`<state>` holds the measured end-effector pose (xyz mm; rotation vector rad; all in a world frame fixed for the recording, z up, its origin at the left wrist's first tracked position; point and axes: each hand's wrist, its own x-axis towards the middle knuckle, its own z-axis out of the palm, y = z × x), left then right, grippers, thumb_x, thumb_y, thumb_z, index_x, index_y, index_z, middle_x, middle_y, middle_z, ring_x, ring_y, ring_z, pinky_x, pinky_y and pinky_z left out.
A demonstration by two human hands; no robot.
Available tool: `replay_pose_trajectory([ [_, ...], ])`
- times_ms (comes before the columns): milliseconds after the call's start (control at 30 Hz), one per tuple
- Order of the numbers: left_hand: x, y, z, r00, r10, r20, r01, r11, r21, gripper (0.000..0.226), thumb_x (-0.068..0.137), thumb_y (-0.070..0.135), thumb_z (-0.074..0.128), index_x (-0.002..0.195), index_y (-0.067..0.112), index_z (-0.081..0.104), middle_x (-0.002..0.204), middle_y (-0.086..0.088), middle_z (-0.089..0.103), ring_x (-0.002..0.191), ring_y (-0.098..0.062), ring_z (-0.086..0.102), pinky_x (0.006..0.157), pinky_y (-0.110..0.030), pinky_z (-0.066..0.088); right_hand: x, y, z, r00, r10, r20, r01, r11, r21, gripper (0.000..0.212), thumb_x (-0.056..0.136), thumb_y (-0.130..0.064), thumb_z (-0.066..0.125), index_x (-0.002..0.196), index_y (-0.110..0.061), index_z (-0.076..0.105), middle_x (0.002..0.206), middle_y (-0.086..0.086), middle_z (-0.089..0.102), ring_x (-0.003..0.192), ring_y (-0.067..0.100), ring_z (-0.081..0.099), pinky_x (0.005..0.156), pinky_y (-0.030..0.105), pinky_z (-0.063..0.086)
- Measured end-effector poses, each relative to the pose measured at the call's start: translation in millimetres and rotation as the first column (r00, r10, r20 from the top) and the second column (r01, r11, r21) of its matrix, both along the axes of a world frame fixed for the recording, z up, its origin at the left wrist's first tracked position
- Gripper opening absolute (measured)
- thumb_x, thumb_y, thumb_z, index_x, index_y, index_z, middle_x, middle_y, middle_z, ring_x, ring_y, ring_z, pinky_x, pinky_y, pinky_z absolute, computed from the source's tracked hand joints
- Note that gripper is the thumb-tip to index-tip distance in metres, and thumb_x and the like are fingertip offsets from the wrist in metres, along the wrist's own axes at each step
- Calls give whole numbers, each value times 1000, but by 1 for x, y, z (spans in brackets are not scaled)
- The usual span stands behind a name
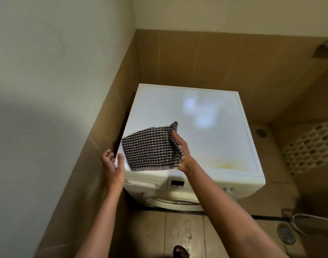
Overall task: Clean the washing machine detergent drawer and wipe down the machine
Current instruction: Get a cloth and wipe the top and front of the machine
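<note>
1. One checked cloth (150, 148) is spread out from the right hand (180, 148), which pinches its right edge with the fingers lying fairly straight along the fabric.
2. One left hand (112, 163) is just beside the cloth's lower left corner, palm up and fingers loose, gripping nothing.
3. One white washing machine (211, 138) stands in the tiled corner; the cloth is over its front left part and overhangs the front edge.
4. One knob (228, 189) and one dark display (177, 183) show on the blurred front panel.
</note>
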<state>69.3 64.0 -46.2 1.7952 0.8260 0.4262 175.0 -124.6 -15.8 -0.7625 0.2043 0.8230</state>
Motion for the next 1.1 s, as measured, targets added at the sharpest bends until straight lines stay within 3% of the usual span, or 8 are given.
replay_pose_trajectory([
  [100, 16, -16, -14, 972, -161, -174, 160, 987, -20, 49, 95, 20, 58, 136, 3, 37, 135, -20, 50, 121, -33, 52, 98, -38, 41, 15, -49, -13, 998, -54, -24, 45, 957, -285, 52, 82, -49, 65, 108, -4, 66, 107, 14, 67, 96, 30, 63, 93, 43, 49],
  [367, 45, -68, -28, 834, -410, -368, 392, 911, -127, 44, 93, 21, 60, 130, 3, 44, 127, -14, 55, 114, -26, 54, 93, -32, 40, 32, -130, -31, 994, -9, 106, 92, 581, -808, 27, 77, -3, 63, 102, 6, 60, 91, 19, 67, 74, 28, 66, 64, 33, 56],
  [467, 51, -81, -29, 831, -416, -370, 394, 909, -138, 39, 95, 21, 57, 129, 5, 47, 120, -9, 57, 114, -25, 55, 94, -31, 39, 28, -118, -18, 965, 55, 255, 198, 483, -853, 23, 73, -20, 59, 90, -3, 59, 83, 10, 61, 72, 23, 59, 60, 30, 45],
  [600, 57, -85, -37, 860, -391, -328, 326, 916, -234, 23, 98, 29, 48, 113, 16, 57, 109, -5, 65, 110, -29, 60, 100, -41, 46, 5, -65, -1, 878, 215, 428, 288, 478, -830, 67, 76, -48, 39, 134, -14, 43, 117, 0, 52, 108, 17, 50, 93, 29, 39],
  [700, 61, -83, -41, 877, -380, -294, 298, 910, -287, 26, 97, 35, 43, 107, 18, 60, 99, -3, 65, 104, -27, 63, 99, -47, 47, -5, -27, -21, 818, 403, 412, 208, 460, -863, 62, 85, -44, 37, 133, -5, 38, 133, 14, 48, 122, 30, 46, 105, 42, 36],
  [833, 60, -85, -36, 868, -386, -312, 312, 913, -263, 27, 97, 35, 47, 108, 15, 61, 110, -11, 67, 102, -25, 62, 99, -43, 47, -14, -19, -38, 760, 512, 400, 231, 362, -903, 33, 93, -35, 38, 86, -6, 54, 101, 20, 58, 101, 30, 50, 85, 38, 39],
  [1000, 59, -92, -34, 833, -428, -351, 372, 903, -218, 27, 96, 27, 55, 118, 12, 58, 117, -4, 62, 108, -23, 58, 96, -35, 46, -13, -65, -45, 860, 271, 432, 418, 110, -902, 34, 91, -17, 49, 121, -1, 48, 119, 13, 50, 110, 28, 47, 87, 34, 41],
  [1100, 60, -100, -33, 813, -462, -354, 404, 886, -228, 35, 95, 29, 56, 125, 11, 54, 124, -7, 60, 110, -22, 57, 93, -33, 47, -9, -76, -46, 943, 220, 250, 193, 248, -949, 43, 86, -21, 61, 117, 2, 43, 107, 11, 55, 92, 23, 53, 63, 25, 42],
])
